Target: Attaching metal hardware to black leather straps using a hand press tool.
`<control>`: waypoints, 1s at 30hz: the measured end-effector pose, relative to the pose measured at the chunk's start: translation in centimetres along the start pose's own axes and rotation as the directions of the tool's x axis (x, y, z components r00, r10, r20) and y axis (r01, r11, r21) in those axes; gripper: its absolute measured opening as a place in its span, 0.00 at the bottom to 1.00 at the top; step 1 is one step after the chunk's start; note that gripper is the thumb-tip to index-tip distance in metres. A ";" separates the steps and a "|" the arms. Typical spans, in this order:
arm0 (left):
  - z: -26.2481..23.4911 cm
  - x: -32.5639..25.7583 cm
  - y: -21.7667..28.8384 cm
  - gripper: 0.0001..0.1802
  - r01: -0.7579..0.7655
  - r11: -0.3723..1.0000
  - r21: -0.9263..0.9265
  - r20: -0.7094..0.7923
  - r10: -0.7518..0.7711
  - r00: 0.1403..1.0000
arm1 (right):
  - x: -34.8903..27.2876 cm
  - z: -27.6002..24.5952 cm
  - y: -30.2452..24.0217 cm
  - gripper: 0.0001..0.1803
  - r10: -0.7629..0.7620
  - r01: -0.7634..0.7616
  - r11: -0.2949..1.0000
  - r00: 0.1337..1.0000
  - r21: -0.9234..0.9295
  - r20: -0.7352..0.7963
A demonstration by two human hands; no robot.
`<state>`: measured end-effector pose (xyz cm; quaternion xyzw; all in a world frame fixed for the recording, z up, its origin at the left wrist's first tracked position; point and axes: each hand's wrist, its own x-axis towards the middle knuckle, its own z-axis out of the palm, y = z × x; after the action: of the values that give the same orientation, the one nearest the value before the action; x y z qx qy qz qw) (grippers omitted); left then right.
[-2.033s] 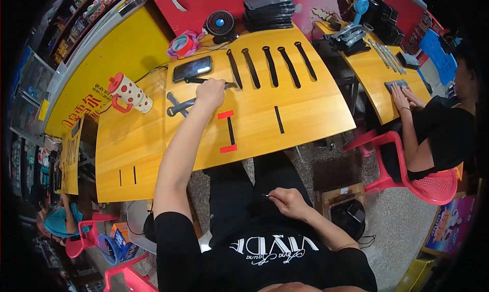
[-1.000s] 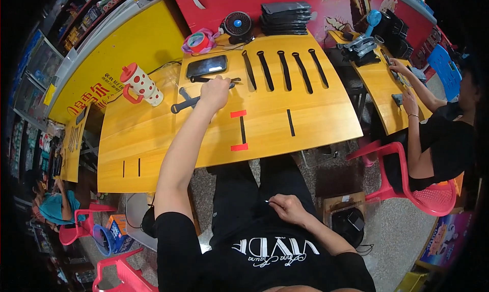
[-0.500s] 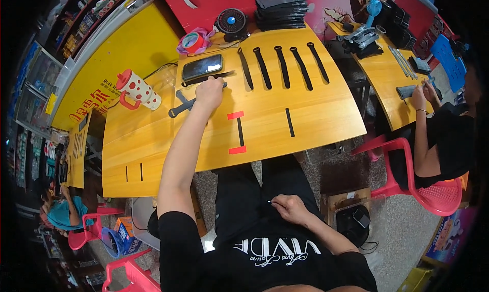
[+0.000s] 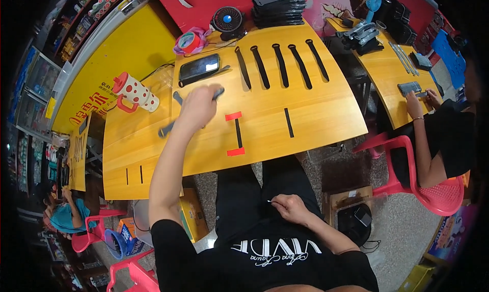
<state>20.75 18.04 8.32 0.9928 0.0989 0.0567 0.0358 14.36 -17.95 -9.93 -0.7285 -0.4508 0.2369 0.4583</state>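
Over the left part of the yellow table (image 4: pixel 331 124), my left hand (image 4: pixel 199 107) is closed on a dark strap (image 4: pixel 166 129), slightly blurred. One end shows beyond my fingers and the looped end on the near side; the middle is hidden. A second dark strap (image 4: pixel 178 97) lies beside my hand, partly covered by it. Farther back, another strap (image 4: pixel 224 69) lies along a phone (image 4: pixel 199 67). Several black looped straps (image 4: pixel 281 65) lie in a row to the right. On my lap, my right hand (image 4: pixel 290 209) pinches a small white thing (image 4: pixel 269 201), too small to name.
Two red tape pieces (image 4: pixel 236 152) bracket a black line on the table; another black line (image 4: pixel 289 123) lies right. A spotted tumbler (image 4: pixel 138 92) stands at left. A small fan (image 4: pixel 227 21) and stacked black packs (image 4: pixel 278 9) stand behind. A co-worker (image 4: pixel 440 139) sits at right.
My left hand has moved toward me and a little left, drawing the strap along the table. My right hand stays on my lap. The co-worker's hands at right have moved down.
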 end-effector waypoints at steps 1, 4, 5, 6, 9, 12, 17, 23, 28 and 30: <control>-1.7 -2.6 1.6 0.19 0.006 0.962 -0.273 0.110 0.025 0.994 | -0.1 0.0 0.0 0.06 0.005 -0.005 1.000 1.000 0.015 0.009; -5.1 -10.8 7.0 0.19 0.360 0.455 -0.814 0.468 0.150 0.871 | -0.1 -0.4 -0.8 0.06 0.039 -0.040 0.997 0.999 0.067 0.025; -5.2 -12.5 8.4 0.19 0.495 0.310 -0.812 0.572 0.249 0.782 | -0.1 -0.5 -0.6 0.06 0.035 -0.038 0.997 0.999 0.067 0.036; -3.1 -14.5 8.6 0.21 0.521 0.112 -0.846 0.519 0.394 0.758 | 0.0 -0.3 -0.2 0.06 0.063 -0.065 0.991 0.998 0.117 0.024; 5.0 -19.3 11.7 0.42 0.483 -0.404 -0.777 0.355 0.354 0.865 | 0.2 -0.6 -0.8 0.06 0.169 -0.154 0.934 0.985 0.323 -0.019; 7.9 -21.4 14.1 0.38 0.417 -0.608 -0.676 0.425 0.140 0.894 | 0.2 -2.1 -3.0 0.06 0.184 -0.132 0.920 0.977 0.370 -0.109; 7.7 -22.8 14.3 0.14 0.325 -0.520 -0.790 0.379 0.001 0.925 | 0.1 -3.3 -7.3 0.05 0.092 0.015 0.927 0.960 0.376 -0.263; 7.1 -23.5 14.1 0.09 0.203 -0.491 -0.847 0.268 -0.064 0.961 | 0.1 -2.5 -11.5 0.05 -0.129 0.189 0.968 0.940 0.166 -0.316; 7.0 -24.0 14.3 0.09 0.201 -0.481 -0.853 0.266 -0.068 0.962 | 0.3 -2.6 -12.4 0.07 -0.258 0.252 0.966 0.895 -0.064 -0.363; 7.2 -23.9 14.2 0.09 0.217 -0.482 -0.849 0.281 -0.065 0.957 | 0.4 -2.6 -12.1 0.08 -0.268 0.243 0.963 0.892 -0.114 -0.365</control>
<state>1.07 -1.05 -0.12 0.4615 0.1381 0.0633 0.8740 11.21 -16.66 1.99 -0.7091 -0.4536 0.0154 0.5396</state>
